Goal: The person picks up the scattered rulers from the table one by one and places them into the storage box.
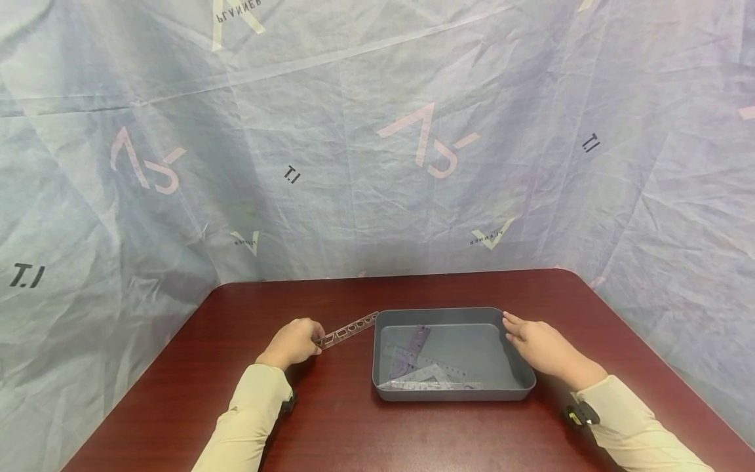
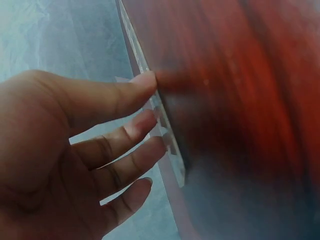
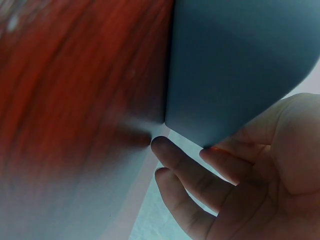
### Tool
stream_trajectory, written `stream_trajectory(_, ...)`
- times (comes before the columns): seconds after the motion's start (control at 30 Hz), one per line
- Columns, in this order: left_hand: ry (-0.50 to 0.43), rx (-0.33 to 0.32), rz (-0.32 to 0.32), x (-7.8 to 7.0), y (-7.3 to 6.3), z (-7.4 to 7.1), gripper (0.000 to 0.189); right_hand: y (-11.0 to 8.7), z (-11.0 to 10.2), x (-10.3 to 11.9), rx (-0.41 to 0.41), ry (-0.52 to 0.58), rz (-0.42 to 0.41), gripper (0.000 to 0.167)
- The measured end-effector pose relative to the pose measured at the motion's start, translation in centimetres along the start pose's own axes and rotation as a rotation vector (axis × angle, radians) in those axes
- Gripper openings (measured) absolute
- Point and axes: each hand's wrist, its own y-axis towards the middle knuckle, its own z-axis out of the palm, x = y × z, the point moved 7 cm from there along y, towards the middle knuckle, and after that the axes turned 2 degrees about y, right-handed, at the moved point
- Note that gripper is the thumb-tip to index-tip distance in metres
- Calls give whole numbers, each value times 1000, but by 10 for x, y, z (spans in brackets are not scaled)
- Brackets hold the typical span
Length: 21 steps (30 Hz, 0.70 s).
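Observation:
My left hand [image 1: 295,342] pinches the near-left end of a clear template ruler [image 1: 352,327] with cut-out shapes. The ruler's far end reaches the back left corner of a grey rectangular tray [image 1: 454,395]. In the left wrist view, thumb and fingers close on the thin ruler [image 2: 172,145], which stands close over the table. My right hand [image 1: 539,346] rests at the tray's back right side, fingers loosely extended. The right wrist view shows the fingertips by the tray's outer wall [image 3: 225,65]. Inside the tray lie a purple-tinted ruler [image 1: 419,339] and overlapping clear set squares [image 1: 433,373].
Everything stands on a dark red wood-grain table [image 1: 330,419] with rounded back corners. A pale printed cloth [image 1: 348,216] hangs behind the table and along both sides. A dark device is strapped at each wrist over the light sleeves [image 1: 625,406].

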Motion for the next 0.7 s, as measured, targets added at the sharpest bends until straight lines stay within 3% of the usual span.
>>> stream_trajectory(0.7, 24, -1, -6, -1, -1, -1, 22, 1, 1, -1, 2, -2, 2, 37)
